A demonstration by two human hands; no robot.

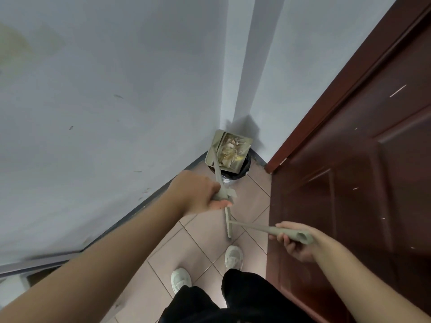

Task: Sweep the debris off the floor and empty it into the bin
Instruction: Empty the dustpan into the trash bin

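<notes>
My left hand point(198, 194) grips the long handle of a grey-green dustpan point(215, 148). The pan is raised over a black-lined bin point(245, 167) in the corner and holds crumpled pale and yellow paper debris point(232, 149). My right hand point(295, 243) is closed on the handle of a matching grey-green broom point(254, 227). The broom's narrow head hangs just above the tiled floor, below my left hand. Most of the bin is hidden behind the dustpan.
A pale wall point(105, 113) runs along the left, meeting another wall at the corner. A dark red wooden door point(361, 183) stands close on the right. My two white shoes point(233, 256) stand on pinkish floor tiles point(186, 252) in the narrow strip between.
</notes>
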